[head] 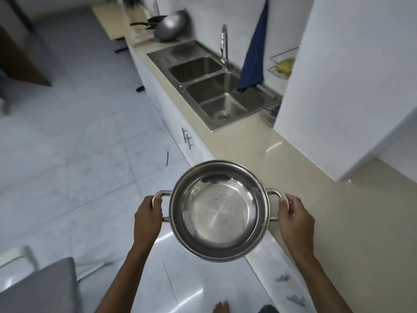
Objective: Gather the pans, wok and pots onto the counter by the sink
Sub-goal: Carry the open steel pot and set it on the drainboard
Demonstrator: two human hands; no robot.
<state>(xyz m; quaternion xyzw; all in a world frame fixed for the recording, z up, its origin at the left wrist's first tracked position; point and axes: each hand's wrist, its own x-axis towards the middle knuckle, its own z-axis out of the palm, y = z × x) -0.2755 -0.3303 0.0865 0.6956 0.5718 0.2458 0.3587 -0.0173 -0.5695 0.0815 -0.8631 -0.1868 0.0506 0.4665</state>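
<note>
**Steel pot carried in both hands, counter lying to the right**

A person, seen from their own head looking down, holds an empty stainless steel pot [217, 210] out in front of the body. The left hand [147, 216] is wrapped round the pot's left loop handle and the right hand [294, 219] is wrapped round the right loop handle, so both hands are closed on the pot. The pot is in the air and roughly level, its open mouth facing up. Most of it hangs over the pale tiled floor [67, 143], while its right side overlaps the edge of the beige counter [259, 152].

The counter runs away from the person along the right of the view, so the right hand is the nearer one to it. Further along the counter is a double-bowl steel sink [213, 91] with a tap [224, 46] above it (a thin stream of water appears to fall from the spout). Beyond the sink, at the far end, a steel wok [172, 26] leans against the wall, with a dark frying pan [154, 20] just beside it.

The bare stretch of counter between the pot and the sink looks like the likeliest place to set the pot down, which would call for a move forward and to the right.
</note>
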